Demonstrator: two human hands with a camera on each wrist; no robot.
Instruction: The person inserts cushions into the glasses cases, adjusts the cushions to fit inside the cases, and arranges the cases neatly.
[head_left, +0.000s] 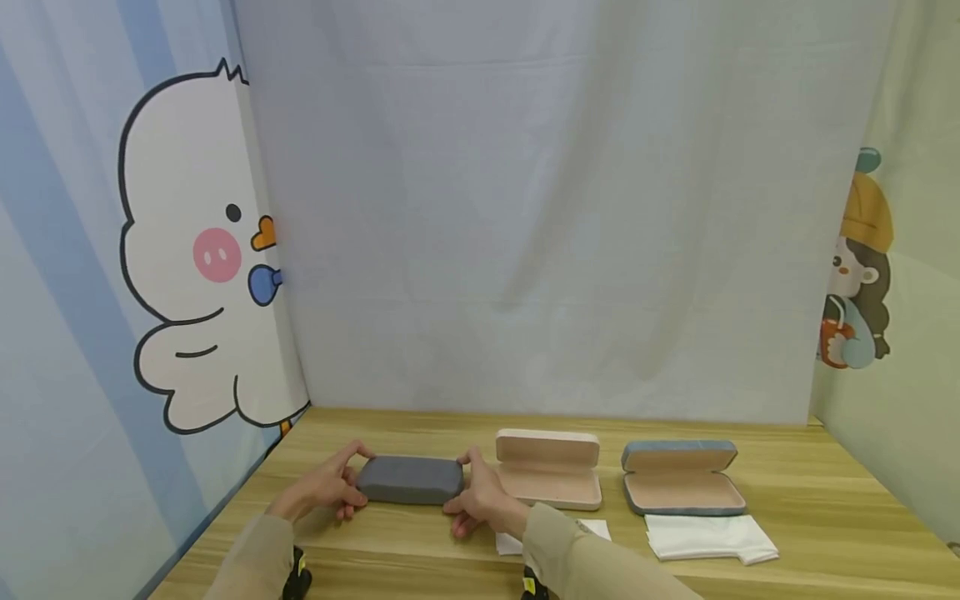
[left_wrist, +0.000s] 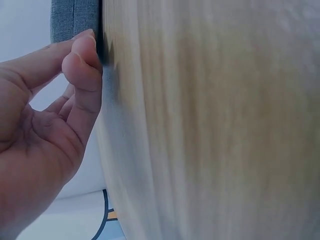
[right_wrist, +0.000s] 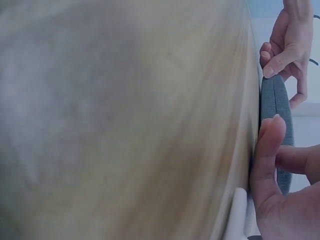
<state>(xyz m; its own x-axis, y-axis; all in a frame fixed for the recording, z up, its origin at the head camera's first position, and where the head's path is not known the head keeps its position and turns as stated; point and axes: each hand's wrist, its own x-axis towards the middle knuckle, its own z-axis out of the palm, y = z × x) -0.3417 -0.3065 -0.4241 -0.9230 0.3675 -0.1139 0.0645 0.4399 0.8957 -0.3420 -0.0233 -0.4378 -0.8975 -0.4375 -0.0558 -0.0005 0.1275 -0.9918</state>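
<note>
A closed grey glasses case (head_left: 411, 480) lies on the wooden table (head_left: 420, 542), left of centre in the head view. At its left end my left hand (head_left: 324, 487) grips it, index finger at the back corner and thumb at the front one. My right hand (head_left: 486, 498) holds the opposite end in the same way. In the left wrist view, fingertips meet a corner of the case's cloth-textured side (left_wrist: 75, 22). Both hands show around the case (right_wrist: 275, 100) in the right wrist view, its lid seam running along the side.
Right of my right hand stands an open cream glasses case (head_left: 551, 492). Farther right is an open blue-grey case (head_left: 684, 493), with a folded white cloth (head_left: 708, 537) in front. Another white cloth (head_left: 597, 528) is partly hidden by my right arm. A grey-white curtain (head_left: 555, 208) hangs behind.
</note>
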